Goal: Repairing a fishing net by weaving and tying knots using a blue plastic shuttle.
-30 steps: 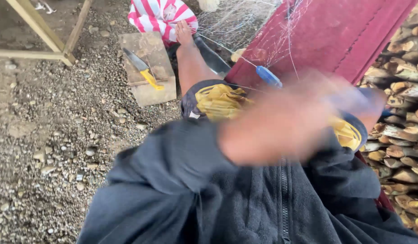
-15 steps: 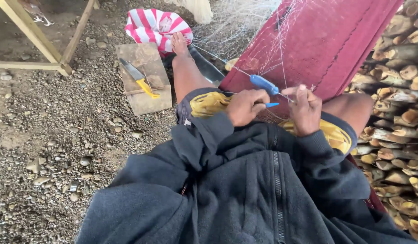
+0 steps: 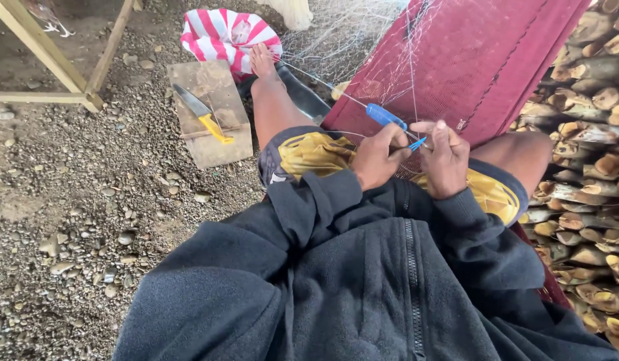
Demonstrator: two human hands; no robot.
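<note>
Here, the left hand (image 3: 376, 157) grasps the blue needle (image 3: 388, 117), which points toward eleven o'clock; the right hand (image 3: 445, 160) pinches thin net (image 3: 396, 73) threads.

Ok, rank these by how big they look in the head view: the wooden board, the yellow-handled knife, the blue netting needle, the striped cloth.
1. striped cloth and wooden board: alike in apparent size, and the cloth is partly hidden, so no ranking between them.
2. yellow-handled knife, lying on the board.
3. blue netting needle, partly covered by the left hand.
</note>
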